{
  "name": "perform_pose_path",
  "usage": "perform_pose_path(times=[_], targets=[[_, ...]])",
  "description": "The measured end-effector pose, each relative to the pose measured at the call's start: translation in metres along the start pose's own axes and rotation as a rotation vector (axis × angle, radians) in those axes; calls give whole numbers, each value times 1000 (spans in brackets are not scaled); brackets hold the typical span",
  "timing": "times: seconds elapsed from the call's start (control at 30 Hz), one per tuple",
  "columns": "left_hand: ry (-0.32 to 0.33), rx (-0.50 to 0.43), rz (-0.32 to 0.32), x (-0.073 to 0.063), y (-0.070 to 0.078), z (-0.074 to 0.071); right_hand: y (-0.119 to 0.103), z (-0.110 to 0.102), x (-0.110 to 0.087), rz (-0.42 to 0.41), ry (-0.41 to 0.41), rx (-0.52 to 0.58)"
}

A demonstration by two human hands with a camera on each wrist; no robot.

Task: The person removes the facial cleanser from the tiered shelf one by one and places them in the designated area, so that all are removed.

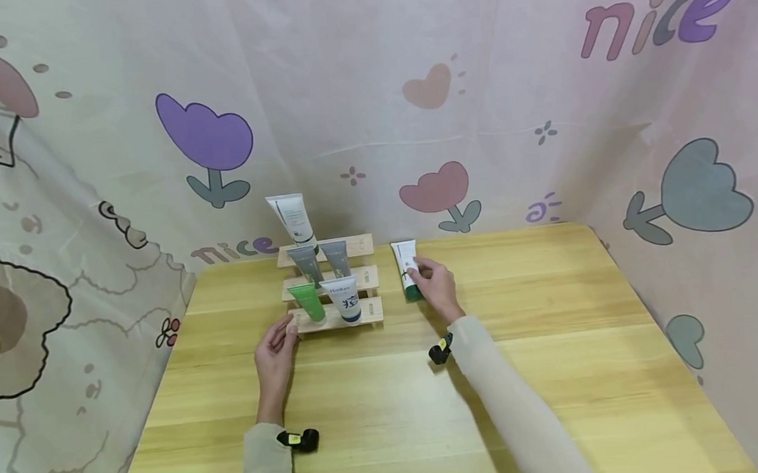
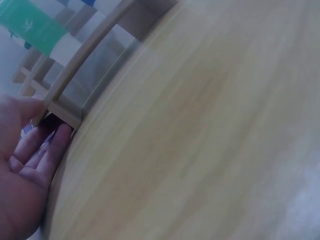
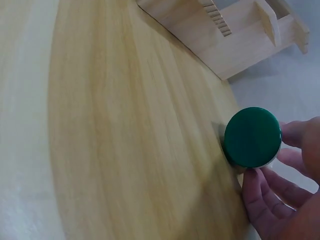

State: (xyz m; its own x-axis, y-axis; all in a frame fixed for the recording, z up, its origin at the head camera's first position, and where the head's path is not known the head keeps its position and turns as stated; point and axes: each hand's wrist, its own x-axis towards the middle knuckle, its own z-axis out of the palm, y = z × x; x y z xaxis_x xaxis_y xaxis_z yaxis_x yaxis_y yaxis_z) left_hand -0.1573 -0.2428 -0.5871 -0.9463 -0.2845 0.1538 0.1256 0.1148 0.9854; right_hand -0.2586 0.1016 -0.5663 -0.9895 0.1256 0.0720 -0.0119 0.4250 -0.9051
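My left hand (image 1: 274,349) grips the front left end of a three-step wooden rack (image 1: 368,310); in the left wrist view the thumb lies over the edge and fingers reach beneath. To the right of the rack, my right hand (image 1: 438,288) holds a white tube (image 1: 405,256) by its side, its green cap (image 3: 252,137) towards me. On the front step stand a green tube (image 1: 307,302) and a white tube with a blue cap (image 1: 342,295). Two grey tubes (image 1: 306,263) occupy the middle step, and a taller white tube (image 1: 293,218) the top one.
The rack stands towards the back of a light wooden table (image 1: 375,401). Behind it hangs a printed cloth (image 1: 345,88) with flowers and lettering, which also runs along both sides. Black wrist cameras (image 1: 302,440) sit on both sleeves.
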Motion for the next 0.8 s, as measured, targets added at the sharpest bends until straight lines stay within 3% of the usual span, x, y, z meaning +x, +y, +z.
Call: perform_pose_path(times=[0.2, 0.5, 0.8], targets=[[-3, 16, -12, 0, 4, 0, -1, -1, -1, 8, 4, 2], [-32, 3, 8, -7, 33, 1, -4, -5, -2, -23, -6, 46], [-26, 20, 12, -8, 35, 0, -16, -16, 0, -30, 4, 38]])
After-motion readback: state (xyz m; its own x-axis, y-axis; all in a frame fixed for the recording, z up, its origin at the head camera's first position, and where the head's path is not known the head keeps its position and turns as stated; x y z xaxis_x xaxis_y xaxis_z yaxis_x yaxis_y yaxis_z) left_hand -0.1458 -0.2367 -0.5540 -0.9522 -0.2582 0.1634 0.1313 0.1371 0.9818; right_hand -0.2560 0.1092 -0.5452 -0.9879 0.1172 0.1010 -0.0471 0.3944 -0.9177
